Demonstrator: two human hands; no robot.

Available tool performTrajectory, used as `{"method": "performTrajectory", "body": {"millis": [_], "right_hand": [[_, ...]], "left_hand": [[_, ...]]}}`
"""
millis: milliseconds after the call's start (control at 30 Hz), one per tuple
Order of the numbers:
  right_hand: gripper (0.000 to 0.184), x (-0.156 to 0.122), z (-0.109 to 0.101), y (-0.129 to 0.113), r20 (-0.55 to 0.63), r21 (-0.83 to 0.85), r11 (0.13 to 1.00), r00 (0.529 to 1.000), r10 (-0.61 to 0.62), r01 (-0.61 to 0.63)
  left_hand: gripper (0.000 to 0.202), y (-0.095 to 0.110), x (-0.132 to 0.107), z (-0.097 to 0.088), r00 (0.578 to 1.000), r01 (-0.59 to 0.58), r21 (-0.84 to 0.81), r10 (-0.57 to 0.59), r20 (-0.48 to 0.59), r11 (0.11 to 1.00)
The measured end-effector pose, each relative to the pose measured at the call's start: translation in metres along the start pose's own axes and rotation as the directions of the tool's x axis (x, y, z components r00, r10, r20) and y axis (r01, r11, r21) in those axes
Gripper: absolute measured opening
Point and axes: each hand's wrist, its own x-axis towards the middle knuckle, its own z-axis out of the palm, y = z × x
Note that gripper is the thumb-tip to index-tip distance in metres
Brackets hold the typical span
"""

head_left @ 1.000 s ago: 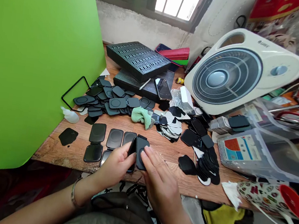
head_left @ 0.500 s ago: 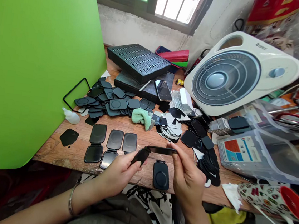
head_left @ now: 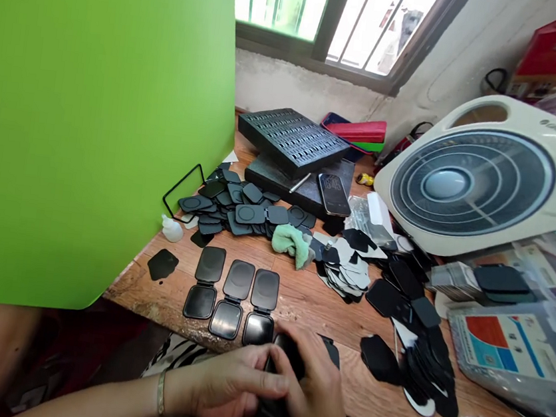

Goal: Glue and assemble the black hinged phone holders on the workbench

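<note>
Both hands meet at the near edge of the wooden table [head_left: 317, 307]. My left hand [head_left: 227, 387] and my right hand [head_left: 315, 390] are closed together round a black hinged case [head_left: 286, 357], which they mostly hide. Just beyond the hands, three open black cases [head_left: 236, 291] lie side by side in a row. A heap of closed black cases [head_left: 238, 207] lies further back on the left. On the right is a pile of flat black pads [head_left: 419, 332].
A green board [head_left: 92, 120] stands upright on the left. A white fan [head_left: 482, 175] leans at the right. Black slotted trays [head_left: 293, 140] with a phone [head_left: 332, 193] sit at the back. A green cloth [head_left: 291, 242], a small white bottle [head_left: 171, 228] and a clear plastic bin [head_left: 510, 329] lie around.
The hands held an opened case above the table and have drawn back to the near edge, closed together round a case. A third open case now lies in the row. The camera has shifted left.
</note>
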Motion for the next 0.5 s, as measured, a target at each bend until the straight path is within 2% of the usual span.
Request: {"method": "performTrajectory", "body": {"millis": [33, 100, 133, 200, 233, 267, 300, 333, 400, 433, 500], "right_hand": [[0.03, 0.003, -0.007, 0.001, 0.076, 0.036, 0.995, 0.993, 0.09, -0.093], [0.025, 0.01, -0.024, 0.005, 0.221, 0.105, 0.952, 0.94, 0.26, -0.288], [0.022, 0.015, -0.032, 0.007, 0.231, 0.128, 0.928, 0.921, 0.315, -0.349], [0.02, 0.022, -0.041, 0.01, 0.091, 0.114, 0.931, 0.937, 0.337, -0.346], [0.017, 0.025, -0.043, 0.012, -0.016, 0.066, 0.959, 0.961, 0.277, -0.275], [0.016, 0.027, -0.042, 0.012, -0.105, -0.007, 0.986, 0.981, 0.165, -0.167], [0.02, 0.029, -0.039, 0.012, -0.135, -0.091, 0.995, 0.991, 0.02, -0.033], [0.027, 0.031, -0.035, 0.011, -0.104, -0.168, 0.979, 0.986, -0.133, 0.115], [0.04, 0.036, -0.024, 0.006, 0.05, -0.277, 0.893, 0.933, -0.356, 0.355], [0.045, 0.039, -0.02, 0.003, 0.142, -0.316, 0.85, 0.907, -0.396, 0.421], [0.057, 0.047, -0.014, -0.003, 0.277, -0.38, 0.812, 0.892, -0.359, 0.444]], "left_hand": [[0.03, 0.002, -0.001, -0.002, 0.999, 0.028, 0.006, -0.028, 0.027, 1.0], [0.033, 0.006, 0.0, -0.002, 0.998, 0.059, 0.011, -0.06, 0.033, 0.998], [0.034, 0.009, 0.003, -0.002, 0.997, 0.07, 0.01, -0.07, 0.018, 0.998], [0.039, 0.016, 0.009, 0.0, 0.997, 0.075, 0.002, -0.075, -0.036, 0.997], [0.044, 0.02, 0.012, 0.001, 0.996, 0.057, -0.003, -0.057, -0.065, 0.998], [0.049, 0.024, 0.015, 0.003, 0.996, 0.035, -0.014, -0.036, -0.083, 0.999], [0.054, 0.03, 0.017, 0.004, 0.996, 0.013, -0.033, -0.016, -0.088, 0.999], [0.056, 0.036, 0.019, 0.006, 0.996, -0.015, -0.059, 0.009, -0.091, 0.998], [0.053, 0.052, 0.022, 0.008, 0.993, -0.066, -0.088, 0.056, -0.105, 0.994], [0.047, 0.061, 0.024, 0.009, 0.987, -0.11, -0.067, 0.101, -0.127, 0.992], [0.029, 0.086, 0.031, 0.011, 0.943, -0.248, 0.102, 0.264, -0.2, 0.963]]}}
